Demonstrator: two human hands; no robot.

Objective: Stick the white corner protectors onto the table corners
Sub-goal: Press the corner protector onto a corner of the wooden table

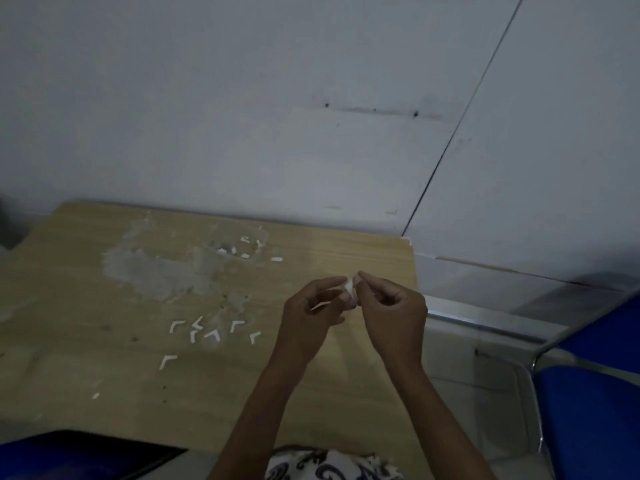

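My left hand [311, 317] and my right hand [391, 317] meet above the right part of the wooden table [86, 306]. Both pinch one small white corner protector [349, 287] between their fingertips, and a thin white strip shows under my left fingers. Several white L-shaped corner protectors [207, 332] lie loose on the table to the left of my hands, with one more [167, 361] nearer to me. The table's far right corner [408, 241] stands against the wall.
Small white scraps [249, 252] lie on a worn grey patch at the back of the table. A grey wall rises behind. A blue chair [588, 393] with a metal frame stands at the right, and another blue surface [69, 455] sits at the bottom left.
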